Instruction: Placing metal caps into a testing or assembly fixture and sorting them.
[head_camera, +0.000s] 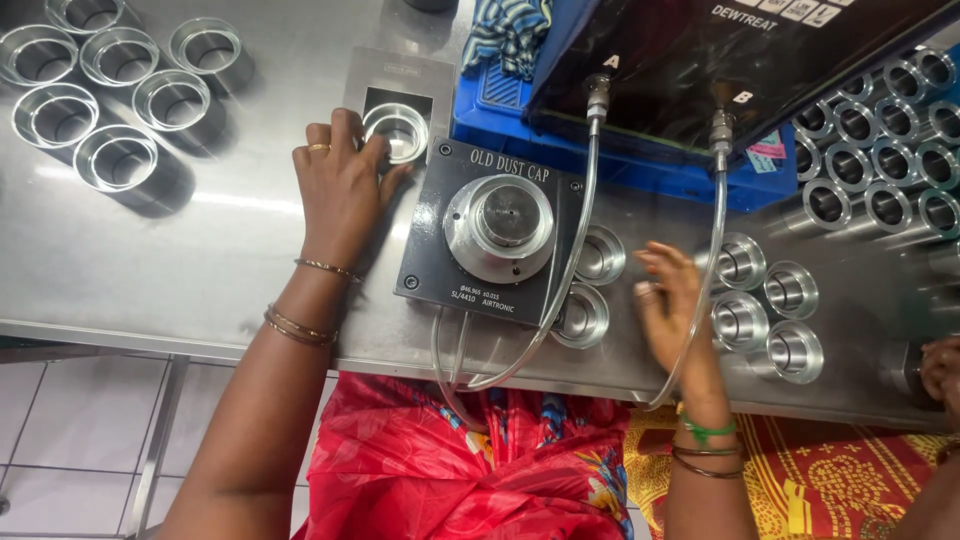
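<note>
Your left hand (340, 185) lies flat on the steel table (220, 250), fingers spread and curled lightly against a metal ring (397, 130) that sits in a square dark recess just ahead of the fingertips; whether you grip it or only touch its rim I cannot tell. That ring stands upright, bore facing up, and it lies up and to the left of the gauge (495, 230), a black plate with a round polished steel plug rising from its centre. Your left hand is plainly the nearer one to both ring and gauge

Your right hand (672, 300) hovers open, fingers loosely apart, holding nothing, on the far side of the gauge. It sits between two rings (590, 285) beside the plate and a cluster of four rings (768, 305) to its right, with a clear hose (712, 240) crossing in front of it

All the rings are short, thick-walled cylinders of bright machined metal, smooth and shiny, set on end. More stand in a loose group (110, 90) at the far left and in packed rows (880, 130) at the far right. Two transparent hoses run from a dark box (700, 60) down past the table edge. Another person's hand (940, 368) shows at the right margin
</note>
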